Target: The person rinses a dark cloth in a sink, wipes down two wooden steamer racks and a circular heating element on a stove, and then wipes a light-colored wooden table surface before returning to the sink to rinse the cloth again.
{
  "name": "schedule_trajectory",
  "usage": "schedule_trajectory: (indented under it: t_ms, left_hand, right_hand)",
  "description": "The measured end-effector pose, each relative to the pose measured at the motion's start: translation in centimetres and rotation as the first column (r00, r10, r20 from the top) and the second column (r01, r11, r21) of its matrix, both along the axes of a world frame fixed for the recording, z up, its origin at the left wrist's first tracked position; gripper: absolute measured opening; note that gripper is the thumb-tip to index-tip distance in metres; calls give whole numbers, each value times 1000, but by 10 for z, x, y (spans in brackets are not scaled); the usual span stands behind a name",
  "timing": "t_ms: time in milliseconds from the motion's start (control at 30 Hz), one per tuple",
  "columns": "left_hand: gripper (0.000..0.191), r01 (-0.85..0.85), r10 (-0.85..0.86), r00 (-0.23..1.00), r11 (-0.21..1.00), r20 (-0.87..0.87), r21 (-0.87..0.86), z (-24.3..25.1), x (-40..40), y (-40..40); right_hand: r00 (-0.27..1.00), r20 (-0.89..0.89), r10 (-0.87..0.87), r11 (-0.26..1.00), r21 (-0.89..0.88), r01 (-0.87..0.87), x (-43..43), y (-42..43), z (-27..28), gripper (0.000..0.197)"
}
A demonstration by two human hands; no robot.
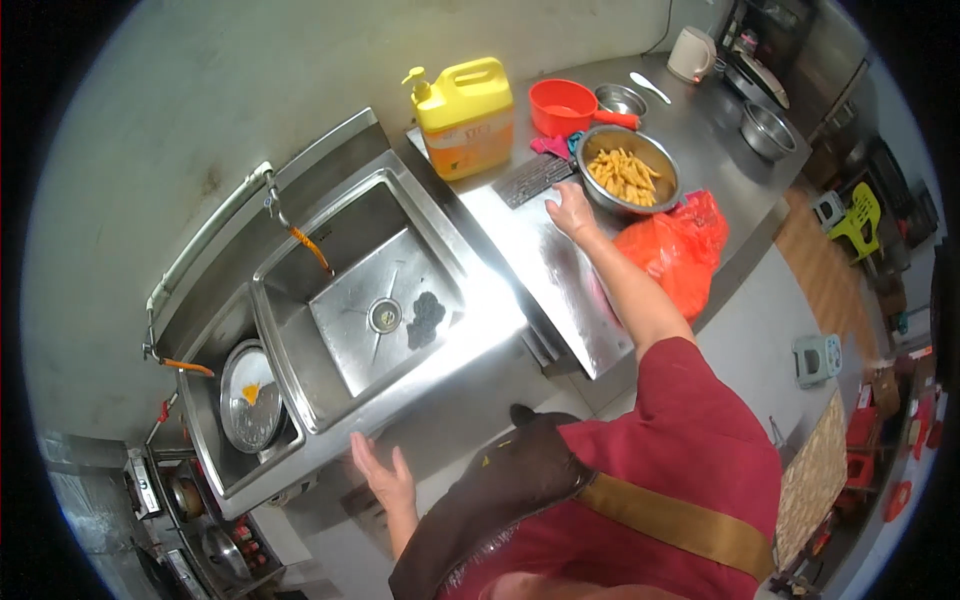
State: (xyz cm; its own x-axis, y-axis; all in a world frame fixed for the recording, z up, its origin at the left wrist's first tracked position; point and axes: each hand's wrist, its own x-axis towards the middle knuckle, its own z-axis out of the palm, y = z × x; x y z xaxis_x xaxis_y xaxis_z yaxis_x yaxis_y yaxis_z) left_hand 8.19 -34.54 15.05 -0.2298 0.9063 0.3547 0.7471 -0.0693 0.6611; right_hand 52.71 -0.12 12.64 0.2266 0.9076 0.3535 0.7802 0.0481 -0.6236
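Observation:
My right hand (pixel 573 211) is over the steel worktop, its fingers loosely bent and nothing visible in them. Just beside it stands a stainless steel bowl (pixel 667 154) of yellow pieces that look like chicken feet (pixel 624 177). Whether the fingertips touch the bowl cannot be told. A dark flat strip with markings (pixel 531 180) lies close to those fingers. Under and beyond my right forearm sits a red plastic bag (pixel 671 244), its contents hidden. My left hand (pixel 388 478) is held in the air before the sink's front edge, fingers apart and holding nothing.
A double stainless sink (pixel 352 330) has a dark wet patch (pixel 426 319) near its drain; a round metal lid (pixel 251 390) leans in the smaller basin. Behind the worktop stand a yellow-capped detergent jug (pixel 465 124), a red dipper (pixel 562 109) and an electric kettle (pixel 691 55).

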Motion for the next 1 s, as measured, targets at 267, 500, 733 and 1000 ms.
schedule_trajectory:
  t_ms: [267, 500, 733, 1000]
  left_hand:
    - [62, -167, 173, 985, 960, 5, -226, 23, 20, 13]
    - [54, -237, 252, 968, 933, 20, -272, 27, 20, 28]
    - [49, -43, 112, 854, 988, 508, -145, 9, 20, 103]
    - [47, 524, 169, -340, 851, 925, 36, 40, 93, 225]
  right_hand:
    - [948, 260, -185, 955, -179, 236, 28, 131, -28, 48]
    - [930, -188, -315, 941, -190, 280, 60, 173, -25, 44]
    - [594, -802, 66, 841, 365, 400, 6, 138, 35, 18]
    - [453, -695, 559, 656, 36, -754, -195, -63, 66, 39]
